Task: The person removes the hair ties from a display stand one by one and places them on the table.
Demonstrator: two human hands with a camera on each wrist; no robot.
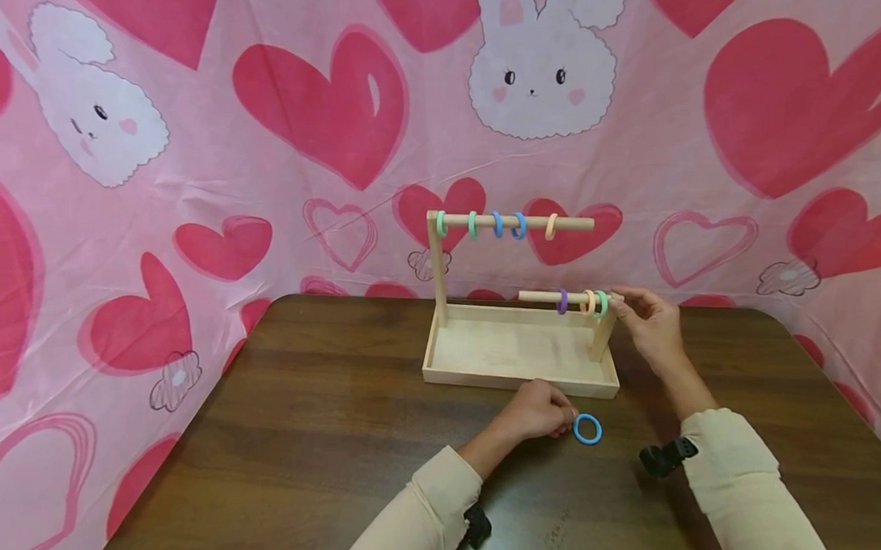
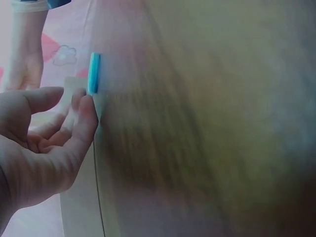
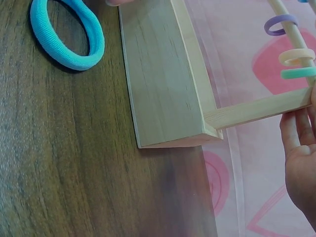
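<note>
A light-blue hair tie (image 1: 587,429) lies on the table, just off the fingertips of my left hand (image 1: 540,409). In the left wrist view a gap shows between thumb and fingers, with the hair tie (image 2: 94,73) at the fingertip; whether they touch I cannot tell. My right hand (image 1: 652,328) grips the top of the short post of a wooden stand (image 1: 517,382), at the lower bar's end. Purple (image 1: 562,301), peach (image 1: 589,302) and green (image 1: 601,304) hair ties hang on that bar, close to the right hand.
On the upper bar (image 1: 577,223) hang several hair ties: green (image 1: 472,225), blue (image 1: 519,226) and peach (image 1: 551,227). The stand has a shallow tray base on the brown wooden table (image 1: 307,409). A pink heart-print cloth (image 1: 276,151) hangs behind.
</note>
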